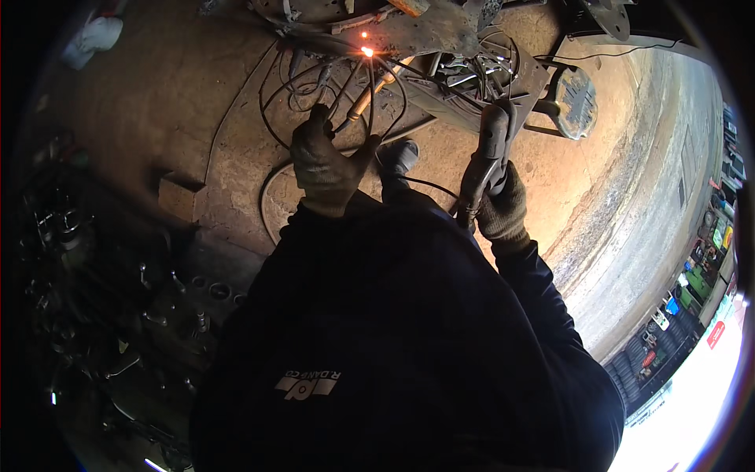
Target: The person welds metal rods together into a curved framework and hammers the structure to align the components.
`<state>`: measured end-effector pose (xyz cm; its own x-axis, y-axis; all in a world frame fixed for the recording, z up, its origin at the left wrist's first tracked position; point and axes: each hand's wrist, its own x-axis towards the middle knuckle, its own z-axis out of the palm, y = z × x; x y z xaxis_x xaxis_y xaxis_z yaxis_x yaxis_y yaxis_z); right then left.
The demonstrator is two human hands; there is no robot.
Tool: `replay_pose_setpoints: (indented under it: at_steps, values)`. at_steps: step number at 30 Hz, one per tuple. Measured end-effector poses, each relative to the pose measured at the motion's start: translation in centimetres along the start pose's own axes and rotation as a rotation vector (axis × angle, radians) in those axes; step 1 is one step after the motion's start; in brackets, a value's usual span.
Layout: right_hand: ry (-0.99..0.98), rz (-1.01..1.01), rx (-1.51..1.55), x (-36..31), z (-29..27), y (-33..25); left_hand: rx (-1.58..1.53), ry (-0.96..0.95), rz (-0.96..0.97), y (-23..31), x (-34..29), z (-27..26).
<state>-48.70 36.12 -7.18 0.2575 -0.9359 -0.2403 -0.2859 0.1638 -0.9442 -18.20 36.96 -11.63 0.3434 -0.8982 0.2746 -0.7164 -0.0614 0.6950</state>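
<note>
My right hand (pixel 503 211) wrapped round a dark tool (pixel 493 138), an orange glow (pixel 367 51) at the bench's near edge

Brown floor (pixel 149 110) spreads under everything, giving way on the right to a paler, brightly lit strip (pixel 637 165). My dark jacket (pixel 440 315) fills the lower middle, with white print on the chest. Dim metal machinery (pixel 71 236) crowds the left side, its parts too dark to tell one from another. Ahead of me is the metal bench (pixel 425 33), its top dark and uneven, with a jumble of metal pieces (pixel 476 72) toward its right corner. Just beyond that corner stands a stool (pixel 578 102) with a worn, blotched top. Black cables (pixel 263 98) loop about the bench's near edge and hang in front of it. A brown box (pixel 181 197) sits on the floor to my left, well apart from the bench, and my shoe (pixel 399 156) shows between my two gloved hands.

My right hand is clamped on the dark tool, which points up and away from me in front of the bench's right side. My left hand (pixel 330 165) is raised before the near edge, thumb standing apart from the fingers. The near end of a wooden handle (pixel 363 104) comes between them, slanting up toward the bench; whether I grip it I cannot tell. The orange glow, smallest of all, lies just beside the handle's far part, with a tiny spark-like dot above it
</note>
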Motion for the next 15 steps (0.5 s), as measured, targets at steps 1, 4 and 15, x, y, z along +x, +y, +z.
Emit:
replay_pose_setpoints:
  at_steps: [1,4,15]
  values:
    - [0.004,0.007,0.014,0.0,0.0,0.1,0.001,0.011,0.001,0.1,0.1,-0.1]
    - [-0.008,0.002,-0.005,0.0,0.2,-0.8,0.100,0.004,0.048,0.0,0.4,0.0]
    - [0.001,0.002,-0.044,0.2,0.1,-1.2,-0.025,-0.212,-0.262,3.4,2.9,-2.3]
